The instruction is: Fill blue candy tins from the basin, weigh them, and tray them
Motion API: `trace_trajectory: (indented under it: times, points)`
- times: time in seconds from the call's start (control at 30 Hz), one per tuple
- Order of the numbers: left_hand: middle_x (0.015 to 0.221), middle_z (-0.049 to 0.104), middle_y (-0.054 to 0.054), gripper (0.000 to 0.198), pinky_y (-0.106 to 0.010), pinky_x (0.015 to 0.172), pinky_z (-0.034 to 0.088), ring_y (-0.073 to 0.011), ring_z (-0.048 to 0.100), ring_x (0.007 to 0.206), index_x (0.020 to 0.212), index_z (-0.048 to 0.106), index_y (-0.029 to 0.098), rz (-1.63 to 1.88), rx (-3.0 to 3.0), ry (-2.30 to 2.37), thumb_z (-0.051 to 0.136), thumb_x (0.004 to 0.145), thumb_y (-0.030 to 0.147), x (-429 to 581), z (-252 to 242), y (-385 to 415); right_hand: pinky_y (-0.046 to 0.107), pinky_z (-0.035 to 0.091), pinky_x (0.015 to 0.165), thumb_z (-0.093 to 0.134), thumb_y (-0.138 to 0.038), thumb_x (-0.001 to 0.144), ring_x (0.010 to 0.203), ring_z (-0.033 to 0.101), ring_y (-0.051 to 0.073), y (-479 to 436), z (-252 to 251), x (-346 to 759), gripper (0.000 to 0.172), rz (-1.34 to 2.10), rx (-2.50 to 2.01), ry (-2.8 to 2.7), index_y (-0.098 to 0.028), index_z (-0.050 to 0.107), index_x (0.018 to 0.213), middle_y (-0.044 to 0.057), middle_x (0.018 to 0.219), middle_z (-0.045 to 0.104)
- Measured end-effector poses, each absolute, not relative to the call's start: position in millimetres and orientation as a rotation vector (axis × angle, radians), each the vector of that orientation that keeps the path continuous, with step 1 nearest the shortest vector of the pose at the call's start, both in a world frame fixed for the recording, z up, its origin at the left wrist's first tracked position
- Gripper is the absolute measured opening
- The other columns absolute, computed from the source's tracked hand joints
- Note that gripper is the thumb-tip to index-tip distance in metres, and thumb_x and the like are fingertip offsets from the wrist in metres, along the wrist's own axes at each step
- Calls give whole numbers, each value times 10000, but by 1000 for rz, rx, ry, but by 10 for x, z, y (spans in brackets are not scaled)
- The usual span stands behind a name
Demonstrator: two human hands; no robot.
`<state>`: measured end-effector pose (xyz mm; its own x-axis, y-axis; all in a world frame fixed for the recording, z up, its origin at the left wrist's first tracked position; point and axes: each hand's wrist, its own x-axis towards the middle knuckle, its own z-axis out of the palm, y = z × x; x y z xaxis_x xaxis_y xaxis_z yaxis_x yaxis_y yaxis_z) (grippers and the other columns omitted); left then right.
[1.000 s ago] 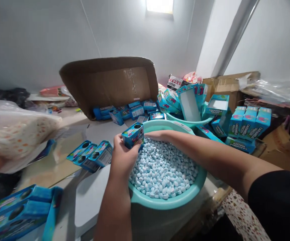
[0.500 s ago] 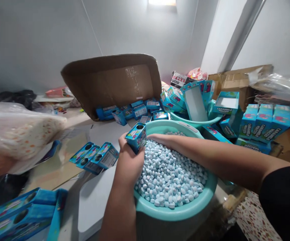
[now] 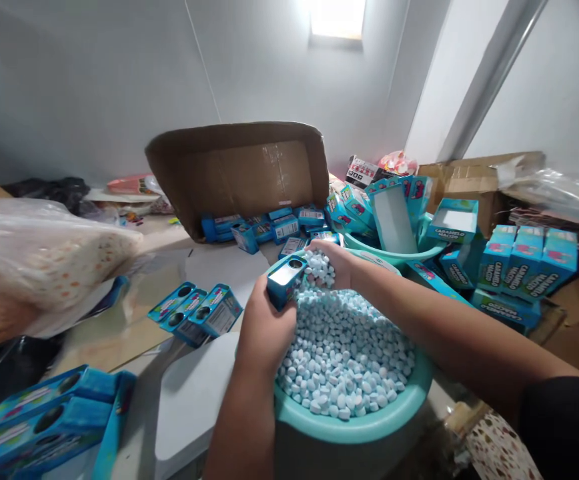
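Observation:
My left hand (image 3: 267, 327) is closed around a small blue candy box (image 3: 284, 281) with a round hole in its top, held over the left rim of a turquoise basin (image 3: 354, 432). Pale blue candies (image 3: 349, 360) fill much of the basin. Just right of the box, my right hand (image 3: 342, 263) cups a heap of these candies close to the hole, with some spilling at the heap's lower edge. Part of the right fingers is hidden behind the heap.
Three small boxes (image 3: 197, 313) stand left, beside a white flat-topped device (image 3: 189, 400). More boxes (image 3: 49, 420) sit front left. A tipped carton (image 3: 239, 177) holds several boxes. Behind stands another basin (image 3: 419, 250) of display boxes; a clear bag (image 3: 59, 267) lies left.
My right hand has come up out of the candies with a heap in it and is now beside the box. The box has tilted slightly in my left hand. The view has shifted a little.

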<state>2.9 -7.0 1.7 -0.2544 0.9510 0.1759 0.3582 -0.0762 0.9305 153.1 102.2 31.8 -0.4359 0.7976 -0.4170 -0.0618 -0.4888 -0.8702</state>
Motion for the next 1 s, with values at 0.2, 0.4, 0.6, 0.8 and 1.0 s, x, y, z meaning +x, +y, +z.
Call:
trace_trajectory:
  times: [0.2,0.4,0.6,0.8,1.0]
  points:
    - [1013,720,-56,352,-361,906,512,-257,685,1011,1059,618,200,1359,1413,1617,687,728,103,46,34,-56,170,361,369,486,-295,870,431,497,106,1050,656,1521,157,2038,-991,-720,-204,441,751,-11,523,526]
    - [1035,714,-57,408,-393,912,516,-260,679,994,1134,634,209,1347,1464,1497,677,734,135,35,-2,-57,157,297,359,434,-294,879,417,453,81,1081,821,1383,177,2018,-773,-670,-212,403,725,-38,519,473]
    - [1060,720,-63,469,-405,931,521,-273,672,1013,1181,678,225,1359,1539,1508,681,723,124,43,-4,-76,170,279,380,442,-321,888,438,429,73,1039,756,1401,195,1956,-689,-675,-209,420,729,-42,544,459]
    - [1004,719,-54,475,-458,1008,495,-293,659,1000,1167,719,258,1333,1603,1511,718,708,135,56,17,-93,175,309,424,457,-365,907,456,399,59,988,773,1377,253,1927,-642,-711,-209,411,713,-48,570,437]
    - [806,685,-32,358,-428,890,540,-276,648,837,999,762,253,1336,1489,1517,752,657,148,57,54,-104,184,321,434,495,-395,893,480,391,68,943,722,1309,274,1925,-641,-800,-210,410,710,-42,580,436]
